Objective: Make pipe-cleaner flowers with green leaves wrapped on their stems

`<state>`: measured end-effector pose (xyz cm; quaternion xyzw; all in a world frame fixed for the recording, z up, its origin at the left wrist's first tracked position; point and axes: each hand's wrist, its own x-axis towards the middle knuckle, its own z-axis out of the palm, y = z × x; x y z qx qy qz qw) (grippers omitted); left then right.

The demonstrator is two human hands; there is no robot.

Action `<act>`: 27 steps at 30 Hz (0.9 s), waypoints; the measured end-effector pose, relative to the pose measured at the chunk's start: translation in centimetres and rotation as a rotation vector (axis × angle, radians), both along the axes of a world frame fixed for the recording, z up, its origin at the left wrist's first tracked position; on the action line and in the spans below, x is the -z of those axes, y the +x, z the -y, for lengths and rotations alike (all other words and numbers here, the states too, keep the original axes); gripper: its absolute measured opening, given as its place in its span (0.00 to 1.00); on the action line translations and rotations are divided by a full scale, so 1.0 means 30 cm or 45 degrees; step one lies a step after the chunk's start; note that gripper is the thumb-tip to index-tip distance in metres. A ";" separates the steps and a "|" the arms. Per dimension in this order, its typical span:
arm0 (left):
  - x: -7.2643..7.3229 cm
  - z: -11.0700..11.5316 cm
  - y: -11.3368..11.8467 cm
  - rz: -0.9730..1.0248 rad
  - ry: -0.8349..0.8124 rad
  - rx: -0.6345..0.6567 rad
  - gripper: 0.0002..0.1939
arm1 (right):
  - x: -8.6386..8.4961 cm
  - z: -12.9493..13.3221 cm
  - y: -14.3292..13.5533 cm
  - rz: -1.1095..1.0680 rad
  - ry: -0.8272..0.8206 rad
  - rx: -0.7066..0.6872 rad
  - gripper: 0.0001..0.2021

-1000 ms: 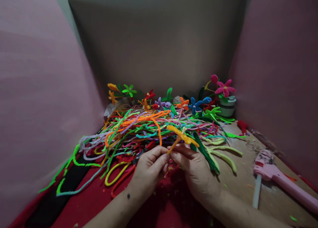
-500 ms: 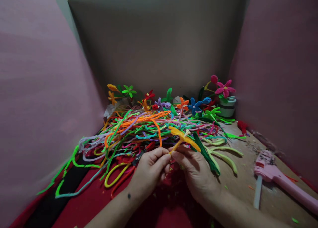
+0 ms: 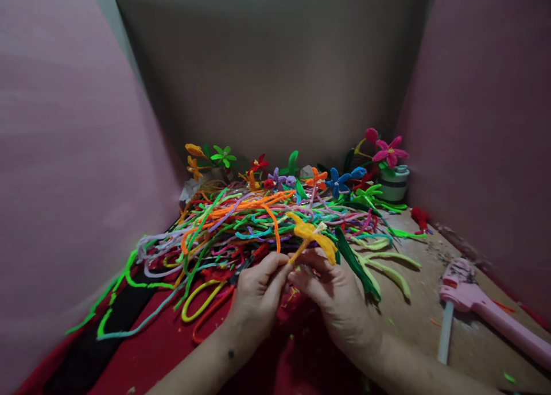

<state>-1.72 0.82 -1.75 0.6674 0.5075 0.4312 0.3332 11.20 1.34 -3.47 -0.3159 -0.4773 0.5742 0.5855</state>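
Observation:
A yellow pipe-cleaner flower [image 3: 306,232] with pale stamens is held up in front of the pile, tilted to the right. My left hand [image 3: 262,283] pinches its stem between thumb and fingers. My right hand [image 3: 340,291] is curled close against the same stem, its thumb beside the left fingertips and its fingers partly hidden behind the petals. The lower end of the stem is covered by my hands. Just beyond them lies a tangled heap of coloured pipe cleaners [image 3: 224,214]. A dark green leaf [image 3: 357,266] rests to the right of the flower.
A pink glue gun [image 3: 477,303] with a glue stick lies on the brown board [image 3: 417,326] at right. Light green strips [image 3: 394,277] sit nearer. Finished flowers line the back, including a pink flower [image 3: 390,153] above a small pot [image 3: 394,185]. Pink walls [image 3: 73,125] flank the space.
The yellow flower has shifted slightly left and turned, its petals now pointing differently. Both hands remain together at the stem, and the right fingers have moved a little to the left.

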 end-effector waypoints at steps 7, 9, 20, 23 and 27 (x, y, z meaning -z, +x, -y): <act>-0.026 -0.008 0.012 0.523 -0.508 0.089 0.09 | 0.024 -0.017 -0.005 -0.185 -0.205 -0.074 0.08; -0.020 -0.014 0.005 0.650 -0.597 0.161 0.09 | 0.026 -0.019 -0.003 -0.281 -0.282 -0.124 0.08; -0.020 -0.031 -0.019 0.742 -0.822 0.383 0.10 | -0.003 -0.014 -0.004 -0.381 -0.293 -0.224 0.09; -0.029 -0.021 0.002 0.472 -0.591 0.242 0.10 | 0.009 -0.015 -0.010 -0.430 -0.312 -0.215 0.07; -0.015 -0.014 0.014 0.183 -0.313 0.081 0.07 | 0.024 -0.021 -0.011 -0.431 -0.262 -0.132 0.05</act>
